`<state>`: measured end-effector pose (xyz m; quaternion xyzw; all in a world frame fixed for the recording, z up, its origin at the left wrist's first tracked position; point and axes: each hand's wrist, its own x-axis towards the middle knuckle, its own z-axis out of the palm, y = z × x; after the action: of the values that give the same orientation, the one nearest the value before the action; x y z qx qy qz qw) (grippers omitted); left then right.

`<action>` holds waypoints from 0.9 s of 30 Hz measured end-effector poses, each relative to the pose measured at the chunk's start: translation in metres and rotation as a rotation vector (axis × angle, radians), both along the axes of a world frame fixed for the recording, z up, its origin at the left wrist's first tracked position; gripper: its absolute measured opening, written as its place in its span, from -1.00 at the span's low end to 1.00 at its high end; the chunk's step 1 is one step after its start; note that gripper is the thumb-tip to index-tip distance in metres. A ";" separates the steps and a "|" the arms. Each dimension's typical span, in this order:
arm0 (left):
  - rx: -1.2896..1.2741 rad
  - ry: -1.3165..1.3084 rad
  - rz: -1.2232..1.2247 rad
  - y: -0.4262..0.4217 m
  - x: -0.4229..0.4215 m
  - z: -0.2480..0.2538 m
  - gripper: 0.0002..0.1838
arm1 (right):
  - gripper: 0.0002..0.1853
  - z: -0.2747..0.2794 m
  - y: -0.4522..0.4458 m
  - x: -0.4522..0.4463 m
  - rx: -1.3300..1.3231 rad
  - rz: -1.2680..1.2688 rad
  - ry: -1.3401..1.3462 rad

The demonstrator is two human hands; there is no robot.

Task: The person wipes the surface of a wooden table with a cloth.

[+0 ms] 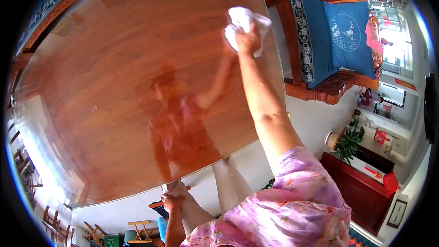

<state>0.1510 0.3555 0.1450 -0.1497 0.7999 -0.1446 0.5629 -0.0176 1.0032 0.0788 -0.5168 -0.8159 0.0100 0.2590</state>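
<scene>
My right hand (249, 41) is stretched far out over a large glass-topped wooden table (105, 68). Bunched under its fingers is a crumpled white cloth (240, 17), pressed on the glass near the table's right edge. Low in the view, my left hand (173, 201) is beside the table's near edge, against my light-coloured trouser leg (194, 210). Its fingers seem to lie on the leg, and I see nothing held in them. A reflection of a person with one arm raised shows in the glossy surface.
A carved wooden armchair with blue cushions (350, 36) stands close to the table's right edge. Farther right are a potted plant (350, 144) and a reddish wooden cabinet (354, 192). Small wooden stools (141, 229) stand at the lower left. Another carved seat borders the upper left.
</scene>
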 end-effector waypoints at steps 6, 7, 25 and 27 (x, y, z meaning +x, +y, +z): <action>-0.008 -0.028 -0.013 -0.003 0.001 0.002 -0.09 | -0.79 0.017 -0.169 -0.175 -0.165 0.364 0.199; -0.005 -0.025 -0.018 -0.002 0.002 0.002 -0.09 | -0.86 0.019 -0.211 -0.188 -0.337 0.504 0.195; -0.017 -0.016 -0.021 0.002 0.008 -0.001 -0.02 | -0.51 0.036 -0.049 -0.035 -0.058 0.413 0.069; -0.001 -0.001 -0.033 0.003 0.008 -0.001 -0.06 | -0.47 0.048 -0.008 0.023 -0.146 0.177 -0.060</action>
<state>0.1592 0.3584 0.1443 -0.1369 0.8019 -0.1545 0.5607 0.0053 0.9949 0.1266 -0.4602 -0.8628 0.0771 0.1944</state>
